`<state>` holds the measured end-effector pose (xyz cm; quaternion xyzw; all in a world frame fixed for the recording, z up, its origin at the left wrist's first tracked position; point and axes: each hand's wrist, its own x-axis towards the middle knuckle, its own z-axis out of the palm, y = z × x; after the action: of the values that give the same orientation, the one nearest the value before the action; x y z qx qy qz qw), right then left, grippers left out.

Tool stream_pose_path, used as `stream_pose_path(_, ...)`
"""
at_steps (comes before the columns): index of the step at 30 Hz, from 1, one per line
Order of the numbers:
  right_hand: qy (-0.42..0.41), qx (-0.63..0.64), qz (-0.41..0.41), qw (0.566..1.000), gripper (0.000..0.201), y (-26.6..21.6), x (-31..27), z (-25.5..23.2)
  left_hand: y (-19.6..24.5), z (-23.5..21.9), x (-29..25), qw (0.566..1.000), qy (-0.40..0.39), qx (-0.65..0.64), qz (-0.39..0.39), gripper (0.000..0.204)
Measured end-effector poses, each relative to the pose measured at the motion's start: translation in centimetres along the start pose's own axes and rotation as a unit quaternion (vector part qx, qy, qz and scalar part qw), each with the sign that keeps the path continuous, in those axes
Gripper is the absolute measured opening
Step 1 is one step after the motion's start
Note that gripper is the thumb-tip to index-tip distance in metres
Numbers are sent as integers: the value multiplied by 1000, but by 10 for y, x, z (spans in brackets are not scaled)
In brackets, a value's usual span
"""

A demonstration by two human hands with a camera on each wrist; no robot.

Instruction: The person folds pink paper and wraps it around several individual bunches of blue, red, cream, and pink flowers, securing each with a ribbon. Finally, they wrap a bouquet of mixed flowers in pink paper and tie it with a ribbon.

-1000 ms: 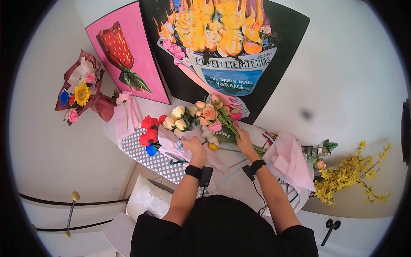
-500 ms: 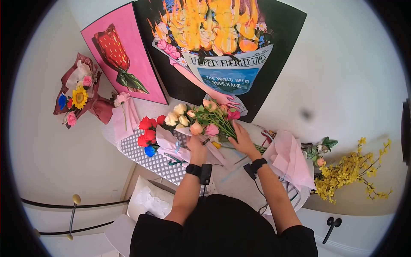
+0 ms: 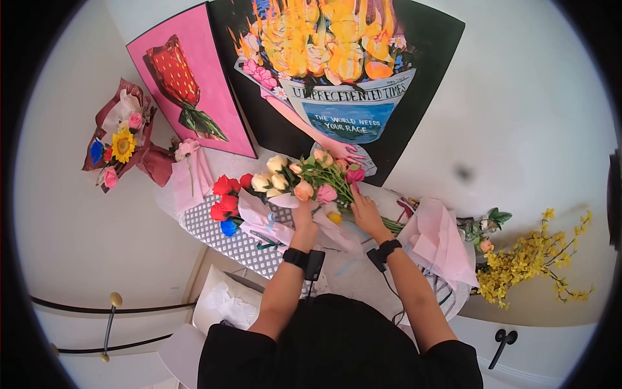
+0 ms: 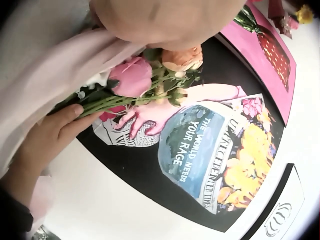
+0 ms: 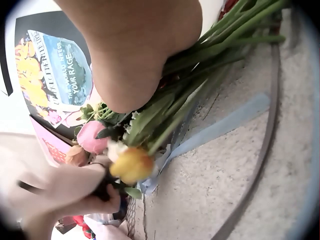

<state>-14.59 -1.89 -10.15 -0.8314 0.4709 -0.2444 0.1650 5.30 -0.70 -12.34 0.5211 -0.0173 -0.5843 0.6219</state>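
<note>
My left hand (image 3: 304, 222) is at the near side of the bouquet, its fingers curled on pale pink paper (image 3: 342, 237); in the right wrist view, something dark shows between those fingers (image 5: 107, 202). My right hand (image 3: 368, 215) holds the green stems (image 3: 337, 179) of the mixed bouquet; the left wrist view shows its fingers on both sides of them. Cream roses (image 3: 277, 163), peach roses (image 3: 303, 190) and a pink rose (image 3: 326, 193) fan leftward. A yellow flower (image 5: 132, 165) hangs low beside the stems. Paper partly hides the left fingertips.
Red roses (image 3: 225, 185) and a blue one (image 3: 229, 227) lie left with pink wrapping. Pink paper (image 3: 437, 240) and yellow blossom branches (image 3: 518, 266) are right. Two paintings (image 3: 353, 123) stand behind the table. A wrapped sunflower bouquet (image 3: 123, 144) is far left.
My left hand has moved slightly right and up, and pink paper now spreads rightward from it under the bouquet. The bouquet has shifted left and lies flatter than a second ago.
</note>
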Motion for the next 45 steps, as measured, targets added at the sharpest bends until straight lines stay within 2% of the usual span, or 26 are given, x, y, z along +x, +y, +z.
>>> stream_pose_path(1,6,8,0,1000,54,1,0,0,7,3,-10,998,36,-41,42,24)
stream_pose_path(2,12,17,0,1000,54,2,-1,1,18,6,-22,998,35,-40,41,24)
stream_pose_path(4,8,11,8,1000,54,6,-2,5,48,14,-50,982,-25,-156,99,26)
stream_pose_path(8,7,-25,11,1000,54,7,0,14,103,44,-105,972,-75,-135,178,28)
stream_pose_path(10,6,-22,-5,1000,54,2,-1,7,118,59,-132,971,-80,-137,178,28)
stream_pose_path(13,31,10,-48,998,50,-4,-2,-13,124,67,-145,950,-251,-99,155,28)
stream_pose_path(15,62,37,-74,995,46,-1,9,-31,125,78,-153,947,-273,-84,150,28)
stream_pose_path(17,-52,85,-33,994,40,0,24,-57,125,90,-164,944,-297,-67,128,29)
stream_pose_path(18,-51,83,-31,995,40,-7,21,-67,123,92,-162,944,-299,-67,126,29)
stream_pose_path(19,-61,323,34,944,41,-30,18,-87,120,93,-158,935,-330,-65,110,29)
stream_pose_path(20,-65,543,96,832,45,-55,15,-104,117,94,-153,926,-361,-61,94,29)
stream_pose_path(21,-81,666,127,731,41,-78,11,-115,113,94,-148,919,-375,-62,101,29)
stream_pose_path(22,-78,666,127,731,41,-91,10,-129,112,96,-149,919,-377,-61,100,29)
stream_pose_path(24,-269,576,17,772,30,-106,8,-145,110,99,-152,907,-401,-39,124,31)
stream_pose_path(25,-226,557,77,795,23,-112,4,-142,108,98,-149,906,-402,-38,123,31)
stream_pose_path(26,-225,557,77,796,23,-112,3,-133,107,95,-143,914,-380,6,145,38)
stream_pose_path(27,-85,342,36,935,26,-109,1,-121,104,93,-139,918,-356,50,165,45)
stream_pose_path(28,62,96,-8,993,30,-108,1,-113,100,94,-145,919,-356,51,163,45)
stream_pose_path(29,63,97,-7,993,30,-112,2,-111,94,97,-154,928,-323,13,185,53)
stream_pose_path(30,133,19,-6,991,37,-116,5,-111,92,98,-161,935,-288,-24,207,61)
stream_pose_path(31,202,-59,-6,978,45,-119,7,-110,93,95,-164,916,-347,-40,195,62)
stream_pose_path(35,204,-127,-38,970,53,-122,4,-100,92,102,-159,911,-338,-37,235,45)
stream_pose_path(38,144,-71,-37,986,49,-134,0,-112,101,104,-164,921,-332,-65,192,41)
stream_pose_path(40,213,48,-94,971,51,-136,-2,-120,104,104,-168,913,-351,-64,198,39)
stream_pose_path(43,269,152,-123,943,43,-134,-1,-138,104,106,-170,902,-367,-80,214,38)
stream_pose_path(45,262,134,-149,944,40,-131,4,-147,105,109,-176,903,-364,-76,213,37)
